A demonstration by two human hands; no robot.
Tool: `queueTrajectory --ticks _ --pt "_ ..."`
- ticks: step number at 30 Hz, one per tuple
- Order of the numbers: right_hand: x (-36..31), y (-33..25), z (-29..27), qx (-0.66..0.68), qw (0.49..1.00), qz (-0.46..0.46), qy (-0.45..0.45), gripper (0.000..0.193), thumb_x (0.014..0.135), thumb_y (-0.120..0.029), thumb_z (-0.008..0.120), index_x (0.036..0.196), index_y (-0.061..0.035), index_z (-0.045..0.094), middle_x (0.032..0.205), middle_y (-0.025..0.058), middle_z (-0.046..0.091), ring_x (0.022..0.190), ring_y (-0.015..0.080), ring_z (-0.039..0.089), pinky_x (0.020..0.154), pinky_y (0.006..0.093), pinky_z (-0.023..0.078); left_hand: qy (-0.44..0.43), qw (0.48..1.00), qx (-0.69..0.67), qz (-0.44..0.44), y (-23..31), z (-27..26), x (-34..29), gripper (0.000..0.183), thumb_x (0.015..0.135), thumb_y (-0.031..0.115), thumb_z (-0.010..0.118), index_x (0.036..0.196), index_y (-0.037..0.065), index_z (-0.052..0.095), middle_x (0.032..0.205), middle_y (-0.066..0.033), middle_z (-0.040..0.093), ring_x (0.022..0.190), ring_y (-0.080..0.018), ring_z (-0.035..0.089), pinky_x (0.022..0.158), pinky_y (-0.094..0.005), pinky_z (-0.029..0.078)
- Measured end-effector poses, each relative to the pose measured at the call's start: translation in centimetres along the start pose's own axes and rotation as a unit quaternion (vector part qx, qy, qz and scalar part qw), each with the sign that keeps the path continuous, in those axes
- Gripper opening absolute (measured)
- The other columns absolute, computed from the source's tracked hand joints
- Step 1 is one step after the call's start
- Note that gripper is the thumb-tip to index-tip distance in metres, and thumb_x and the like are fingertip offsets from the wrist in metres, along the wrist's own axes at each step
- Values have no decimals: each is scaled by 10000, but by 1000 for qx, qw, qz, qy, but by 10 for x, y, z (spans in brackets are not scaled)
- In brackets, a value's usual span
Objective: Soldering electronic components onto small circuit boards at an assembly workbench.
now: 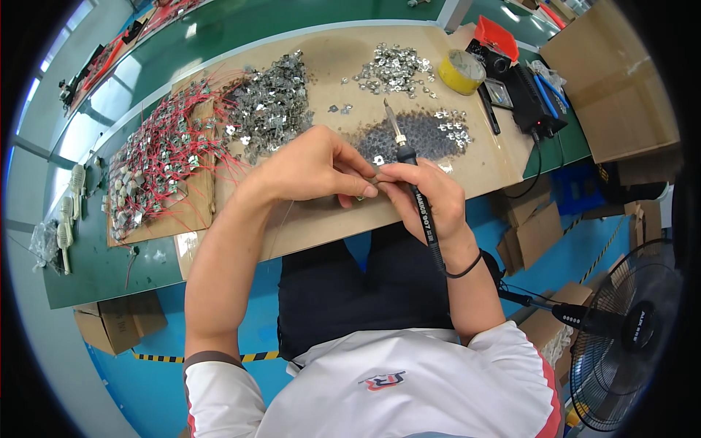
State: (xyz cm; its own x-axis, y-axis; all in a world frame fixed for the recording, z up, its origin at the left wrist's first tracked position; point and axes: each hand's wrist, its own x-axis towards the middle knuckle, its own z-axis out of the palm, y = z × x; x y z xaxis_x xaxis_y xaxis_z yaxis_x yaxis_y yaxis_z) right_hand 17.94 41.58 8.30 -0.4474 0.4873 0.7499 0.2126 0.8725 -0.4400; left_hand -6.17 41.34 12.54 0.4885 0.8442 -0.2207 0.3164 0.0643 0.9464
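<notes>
My right hand [432, 196] is closed around a black-handled soldering iron [406, 154], its tip pointing up and away over the cardboard. The thumb and forefinger of that hand also meet my left fingertips. My left hand [319, 166] is closed in a pinch at the same spot, on a small piece mostly hidden by the fingers. A thin pale wire hangs below the left wrist. Just beyond the hands, small silvery metal plates [454, 132] lie on a dark, scorched patch [409, 136] of the cardboard sheet [328, 225].
Left of the hands are a heap of metal plates [274, 102] and a pile of small boards with red wires [164, 157]. Farther off lie more metal pieces [394, 69], a yellow round tin [462, 71] and a black soldering station [531, 98]. A fan [631, 328] stands at right.
</notes>
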Motion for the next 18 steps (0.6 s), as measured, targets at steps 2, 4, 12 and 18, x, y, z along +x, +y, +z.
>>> queueTrajectory --ticks 2,4,12,18 --pt "2 1 2 1 1000 -3 -3 360 825 91 826 1147 -10 699 919 109 781 738 224 726 631 290 554 13 1000 7 -21 2 0 0 268 874 131 847 1082 -33 806 810 -85 777 651 -116 709 633 -266 556" --pt "0 -1 4 5 999 41 11 383 825 83 834 1172 -13 704 905 92 778 750 178 731 625 260 555 34 999 9 -22 4 2 0 226 868 114 834 1053 -16 814 769 -70 759 620 -112 688 621 -266 550" --pt "-16 -13 4 -48 991 123 12 398 820 60 850 1183 -40 719 868 63 762 706 120 694 625 251 548 175 976 126 -36 -13 10 14 154 881 141 794 912 -10 796 763 -104 744 676 -182 686 652 -336 546" --pt "-11 -11 -1 -6 998 70 3 365 941 24 757 1291 20 653 904 108 776 780 176 745 740 285 590 219 952 213 -11 -7 18 11 151 829 142 791 877 0 784 836 -194 761 795 -338 754 762 -427 593"
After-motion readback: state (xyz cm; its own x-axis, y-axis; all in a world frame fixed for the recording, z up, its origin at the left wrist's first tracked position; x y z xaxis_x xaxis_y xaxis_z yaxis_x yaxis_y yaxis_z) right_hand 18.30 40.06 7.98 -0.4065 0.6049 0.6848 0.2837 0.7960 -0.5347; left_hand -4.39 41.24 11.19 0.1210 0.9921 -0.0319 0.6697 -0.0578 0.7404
